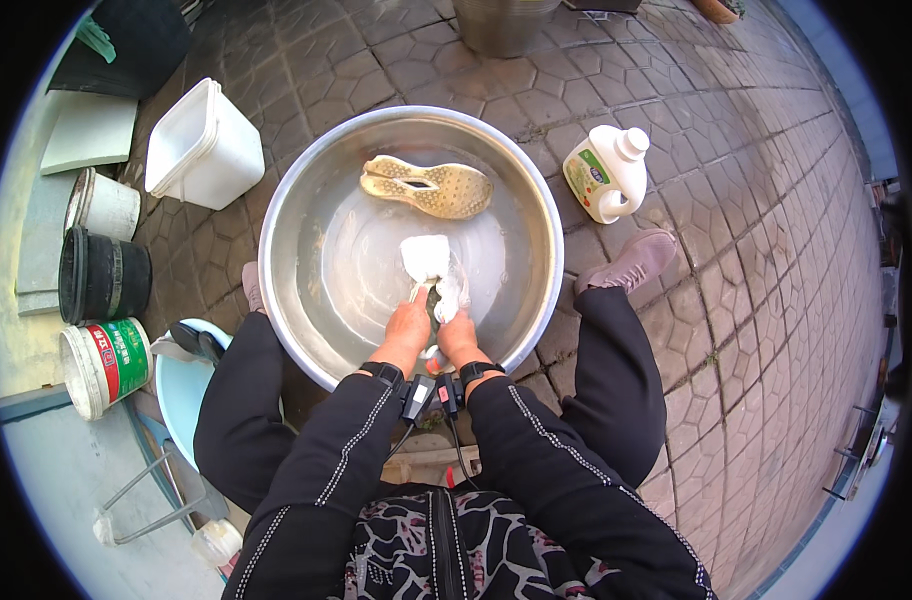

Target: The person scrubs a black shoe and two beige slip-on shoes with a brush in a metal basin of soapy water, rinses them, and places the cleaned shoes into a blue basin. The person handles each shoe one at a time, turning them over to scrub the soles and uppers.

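A large stainless-steel basin (pixel 298 330) stands between my feet with shallow water in it. Inside its far part lies a shoe (pixel 426 187), sole up, yellowish and studded. Over the near part of the basin, my left hand (pixel 409 321) and my right hand (pixel 456 334) grip a wet white item (pixel 426 257), side by side. Glare washes out its detail, so I cannot tell whether it is a shoe or a cloth. A small orange and white part (pixel 436 363) shows between my wrists; what it belongs to is hidden.
On the right stands a white detergent jug (pixel 610 176). Left of the basin are a white square bucket (pixel 208 150), a black bucket (pixel 105 275), a green-and-red labelled pail (pixel 107 364) and a light-blue basin (pixel 175 401). A metal bucket (pixel 505 30) stands beyond on the paving (pixel 726 262).
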A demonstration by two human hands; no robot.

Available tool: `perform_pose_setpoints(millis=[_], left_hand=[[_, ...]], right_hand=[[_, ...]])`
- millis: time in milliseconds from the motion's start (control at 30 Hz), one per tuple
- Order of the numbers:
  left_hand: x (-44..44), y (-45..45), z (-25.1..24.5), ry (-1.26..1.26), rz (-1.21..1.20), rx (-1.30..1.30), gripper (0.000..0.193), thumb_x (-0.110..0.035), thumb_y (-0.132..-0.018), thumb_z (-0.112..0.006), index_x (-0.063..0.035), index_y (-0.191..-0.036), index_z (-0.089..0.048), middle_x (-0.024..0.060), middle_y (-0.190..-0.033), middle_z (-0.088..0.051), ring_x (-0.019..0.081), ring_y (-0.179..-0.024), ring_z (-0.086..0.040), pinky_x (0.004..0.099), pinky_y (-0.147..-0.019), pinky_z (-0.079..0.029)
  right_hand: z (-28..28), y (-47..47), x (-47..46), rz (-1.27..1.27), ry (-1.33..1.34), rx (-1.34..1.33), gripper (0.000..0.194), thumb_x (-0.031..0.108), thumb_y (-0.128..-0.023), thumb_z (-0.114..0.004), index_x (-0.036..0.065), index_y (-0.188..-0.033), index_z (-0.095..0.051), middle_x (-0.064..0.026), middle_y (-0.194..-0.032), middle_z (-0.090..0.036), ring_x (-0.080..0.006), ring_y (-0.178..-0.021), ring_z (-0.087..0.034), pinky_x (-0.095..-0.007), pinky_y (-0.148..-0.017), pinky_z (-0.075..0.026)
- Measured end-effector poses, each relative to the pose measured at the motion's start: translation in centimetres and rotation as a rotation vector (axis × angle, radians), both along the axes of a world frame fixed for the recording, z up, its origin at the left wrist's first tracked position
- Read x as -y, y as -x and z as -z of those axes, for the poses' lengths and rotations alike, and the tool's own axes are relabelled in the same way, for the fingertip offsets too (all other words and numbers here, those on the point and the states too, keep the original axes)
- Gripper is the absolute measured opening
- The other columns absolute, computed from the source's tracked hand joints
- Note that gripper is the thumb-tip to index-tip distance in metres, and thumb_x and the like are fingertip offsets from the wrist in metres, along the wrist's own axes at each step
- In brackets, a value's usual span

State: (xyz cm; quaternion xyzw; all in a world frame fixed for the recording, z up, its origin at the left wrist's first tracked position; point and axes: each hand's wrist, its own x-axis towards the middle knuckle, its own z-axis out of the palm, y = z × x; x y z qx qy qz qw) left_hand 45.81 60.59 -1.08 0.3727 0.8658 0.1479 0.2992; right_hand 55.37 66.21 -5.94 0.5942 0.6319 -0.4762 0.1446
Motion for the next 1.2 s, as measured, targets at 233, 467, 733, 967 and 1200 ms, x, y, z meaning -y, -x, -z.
perform_pose_setpoints(millis=[233,467,733,967,1200], left_hand=[[6.3,-1.3,-2.8,0.147,0.089,0.129,0.05,-0.012,-0.083,-0.047,-0.0126,-0.133,-0.041,0.0275,-0.093,-0.059,0.0407,-0.091,-0.056,0.0474,-0.081,-0.044],[-0.1,0.5,0.9,0.106,-0.008,0.051,0.053,-0.01,-0.081,-0.049,-0.0117,-0.133,-0.04,0.0272,-0.088,-0.06,0.0435,-0.085,-0.057,0.0488,-0.075,-0.045],[6.0,-1.2,-3.8,0.153,0.105,0.122,0.05,-0.012,-0.083,-0.049,-0.0105,-0.132,-0.041,0.028,-0.092,-0.059,0.0429,-0.089,-0.056,0.0485,-0.079,-0.044],[1.4,0.5,-0.6,0.015,0.07,0.043,0.049,-0.011,-0.08,-0.05,-0.0095,-0.129,-0.046,0.0267,-0.093,-0.058,0.0428,-0.087,-0.055,0.0476,-0.078,-0.044],[5.3,1.7,-2.2,-0.005,0.252,0.213,0.049,-0.009,-0.081,-0.051,-0.0141,-0.129,-0.046,0.0229,-0.106,-0.057,0.0393,-0.096,-0.055,0.0448,-0.083,-0.045]], right_hand=[[-1.0,0.3,0.6,0.005,-0.04,0.036,0.059,0.019,-0.081,-0.06,0.005,-0.13,-0.032,-0.0222,-0.124,-0.048,-0.0377,-0.113,-0.049,-0.0425,-0.093,-0.043],[-0.4,0.0,-0.2,-0.027,0.007,0.036,0.06,0.018,-0.08,-0.06,0.005,-0.131,-0.03,-0.0223,-0.123,-0.049,-0.0378,-0.11,-0.052,-0.0429,-0.092,-0.044],[-1.7,0.6,0.4,-0.009,-0.016,0.053,0.053,0.016,-0.08,-0.058,0.003,-0.127,-0.035,-0.0235,-0.119,-0.051,-0.0379,-0.109,-0.053,-0.043,-0.092,-0.043],[-0.1,0.1,-0.3,-0.045,0.043,0.024,0.054,0.016,-0.08,-0.058,0.001,-0.127,-0.035,-0.0235,-0.117,-0.053,-0.0376,-0.108,-0.053,-0.0426,-0.09,-0.045],[1.0,0.1,0.5,-0.055,-0.042,0.01,0.057,0.016,-0.08,-0.058,0.0,-0.128,-0.033,-0.0238,-0.118,-0.052,-0.0382,-0.108,-0.053,-0.0424,-0.091,-0.044]])
